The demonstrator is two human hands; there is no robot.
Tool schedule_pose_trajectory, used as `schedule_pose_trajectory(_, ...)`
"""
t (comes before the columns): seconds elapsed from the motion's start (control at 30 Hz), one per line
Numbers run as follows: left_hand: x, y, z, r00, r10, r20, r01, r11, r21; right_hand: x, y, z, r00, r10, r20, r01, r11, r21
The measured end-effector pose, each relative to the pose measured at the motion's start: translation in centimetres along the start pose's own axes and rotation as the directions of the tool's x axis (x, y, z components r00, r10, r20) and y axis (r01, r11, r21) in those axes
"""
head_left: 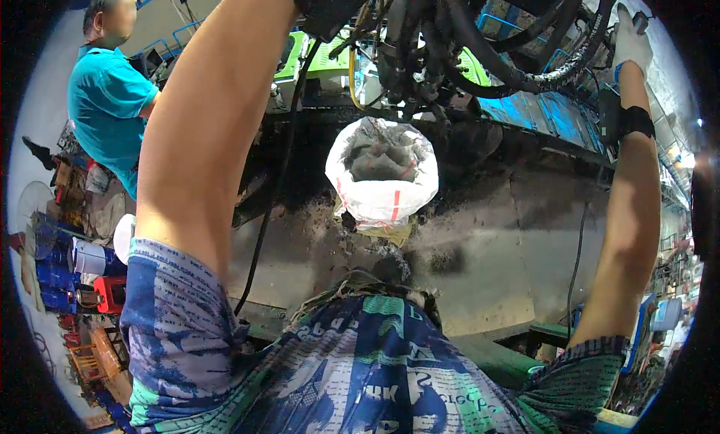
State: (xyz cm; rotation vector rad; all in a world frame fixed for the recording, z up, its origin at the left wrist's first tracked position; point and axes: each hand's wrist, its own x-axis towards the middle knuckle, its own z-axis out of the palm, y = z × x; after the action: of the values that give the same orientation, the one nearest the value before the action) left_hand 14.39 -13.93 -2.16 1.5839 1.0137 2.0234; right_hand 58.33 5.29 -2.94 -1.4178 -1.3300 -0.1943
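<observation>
My left arm (199,127) reaches up and forward past the top edge. A black band shows at its wrist, and the hand lies outside the picture. My right hand (632,46), in a pale glove, is raised at the far upper right. Its fingers look closed around or against a small grey block-like part (640,22), too small to name. A black strap (637,122) with a dark device circles that forearm. Between my arms, a white woven sack (397,202) with red marks stands with its mouth open, dark grey material inside.
Thick black hoses (517,78) and machinery hang above the sack. A grimy metal surface (487,246) surrounds it. Down the left runs a black cable (268,209). A person in a teal shirt (105,97) stands at far left, near blue bins (56,273) and a red machine (111,294).
</observation>
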Motion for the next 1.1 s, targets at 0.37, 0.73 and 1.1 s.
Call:
schedule_pose_trajectory(0.37, 0.0, -0.2, 0.1, 1.000, -0.009, 0.021, 0.010, 0.999, -0.037, -0.2, -0.3, -0.1, 0.999, 0.042, 0.020, -0.043, 0.998, 0.048)
schedule_pose_trajectory(0.73, -1.5, 0.9, 0.2, 0.998, -0.034, -0.053, 0.038, 0.996, 0.085, 3.0, 2.9, 2.0, 0.988, -0.123, -0.089, 0.121, 0.992, -0.027)
schedule_pose_trajectory(1.1, -1.5, 1.5, -0.1, 0.998, -0.042, -0.043, 0.042, 0.999, 0.018, 0.9, 1.7, 0.9, 0.988, -0.150, -0.029, 0.152, 0.986, 0.070)
